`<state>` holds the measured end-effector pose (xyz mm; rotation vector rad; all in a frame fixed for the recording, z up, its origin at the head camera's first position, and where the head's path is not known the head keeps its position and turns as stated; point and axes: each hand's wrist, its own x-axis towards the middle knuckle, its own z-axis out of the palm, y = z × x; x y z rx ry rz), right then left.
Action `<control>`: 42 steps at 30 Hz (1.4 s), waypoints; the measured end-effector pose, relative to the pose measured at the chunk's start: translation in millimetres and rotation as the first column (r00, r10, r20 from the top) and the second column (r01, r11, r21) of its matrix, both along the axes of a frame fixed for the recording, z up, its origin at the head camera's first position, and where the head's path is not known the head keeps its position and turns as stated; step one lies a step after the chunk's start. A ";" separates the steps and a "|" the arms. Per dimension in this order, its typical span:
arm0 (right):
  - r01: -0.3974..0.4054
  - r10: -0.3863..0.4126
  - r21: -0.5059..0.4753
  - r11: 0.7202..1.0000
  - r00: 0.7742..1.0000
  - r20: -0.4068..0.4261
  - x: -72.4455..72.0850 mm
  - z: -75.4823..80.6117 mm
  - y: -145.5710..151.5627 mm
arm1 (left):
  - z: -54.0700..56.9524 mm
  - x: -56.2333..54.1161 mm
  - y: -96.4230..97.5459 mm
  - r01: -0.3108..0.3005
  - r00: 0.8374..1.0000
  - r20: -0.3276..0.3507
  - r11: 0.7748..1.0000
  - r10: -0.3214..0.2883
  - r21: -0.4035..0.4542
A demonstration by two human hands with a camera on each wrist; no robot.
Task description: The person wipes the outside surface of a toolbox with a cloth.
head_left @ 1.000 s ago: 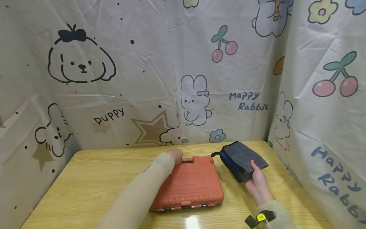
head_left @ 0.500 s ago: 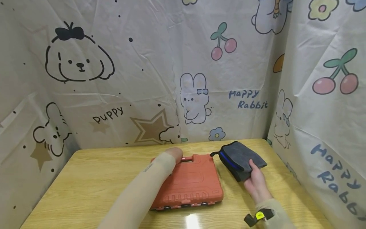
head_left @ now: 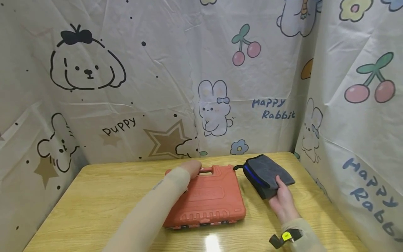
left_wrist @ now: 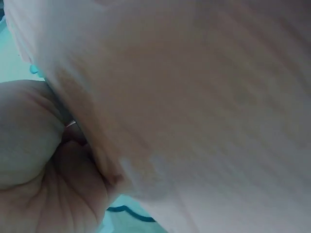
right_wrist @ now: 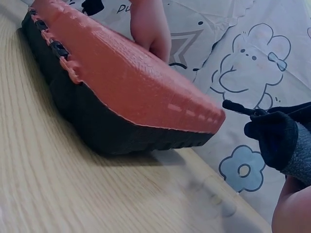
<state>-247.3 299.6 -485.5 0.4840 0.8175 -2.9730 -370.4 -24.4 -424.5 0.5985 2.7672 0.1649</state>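
Observation:
A red plastic carrying case (head_left: 209,196) with a black lower half (right_wrist: 97,126) lies flat side up near the middle of the table. My left hand (head_left: 192,168) reaches over it and grips the handle (head_left: 206,170) at its far side. That far side stands raised off the tabletop in the right wrist view. A dark grey fabric zip pouch (head_left: 270,171), with blue along its opening and a black pull loop (head_left: 238,167), is in my right hand (head_left: 283,203), thumb on top and fingers underneath. Skin and sleeve (left_wrist: 194,107) fill most of the left wrist view.
The wooden table (head_left: 104,196) ends at a hanging cloth (head_left: 157,70) printed with cartoons, at the back and both sides. Black latches (head_left: 204,224) line the case's near edge. My right wrist carries a black strap (head_left: 294,235) with a yellow-faced device.
My left hand has raised the case's handle side slightly, and the case has shifted up a little in the head view. The right hand and its pouch have barely moved.

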 end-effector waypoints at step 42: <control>0.025 -0.025 0.001 1.000 0.999 0.045 -4.3 -4.7 2.0 | 68.7 45.8 -16.5 0.098 0.864 -0.502 0.993 -0.049 0.073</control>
